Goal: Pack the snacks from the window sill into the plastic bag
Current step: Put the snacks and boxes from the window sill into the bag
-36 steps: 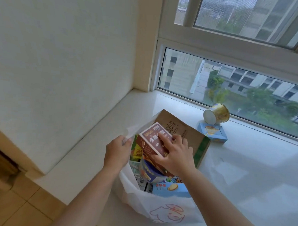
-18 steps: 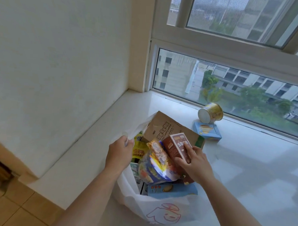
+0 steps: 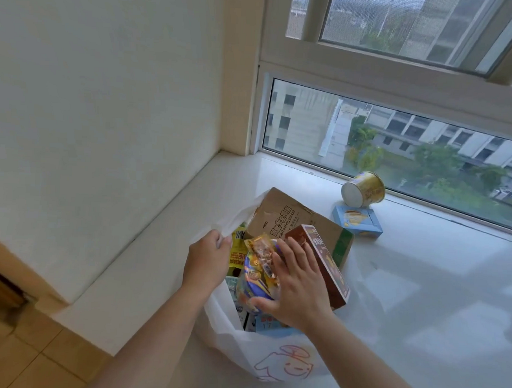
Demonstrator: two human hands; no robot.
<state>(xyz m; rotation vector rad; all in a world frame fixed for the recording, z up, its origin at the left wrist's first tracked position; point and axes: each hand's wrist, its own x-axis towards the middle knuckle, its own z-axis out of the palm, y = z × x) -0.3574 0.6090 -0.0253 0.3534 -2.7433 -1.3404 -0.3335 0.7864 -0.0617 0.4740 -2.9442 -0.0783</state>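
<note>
Snacks fill the white plastic bag (image 3: pixel 271 355) standing on the pale window sill (image 3: pixel 420 289), near its front edge. The left hand (image 3: pixel 206 262) reaches in from below, its forearm angled up, its grip closed on the bag's rim, pinching the plastic and holding the mouth open. The right hand (image 3: pixel 299 286) lies flat, fingers spread and grasping nothing, palm pressed on a shiny crinkled snack packet (image 3: pixel 259 267) and touching the brown rectangular box (image 3: pixel 323 261) tilted beside it. A brown cardboard carton (image 3: pixel 288 221) sticks up from the bag. Well behind, by the window, a small blue box (image 3: pixel 357 220) lies flat just beside a yellow paper cup (image 3: pixel 363 189) tipped on its side.
</note>
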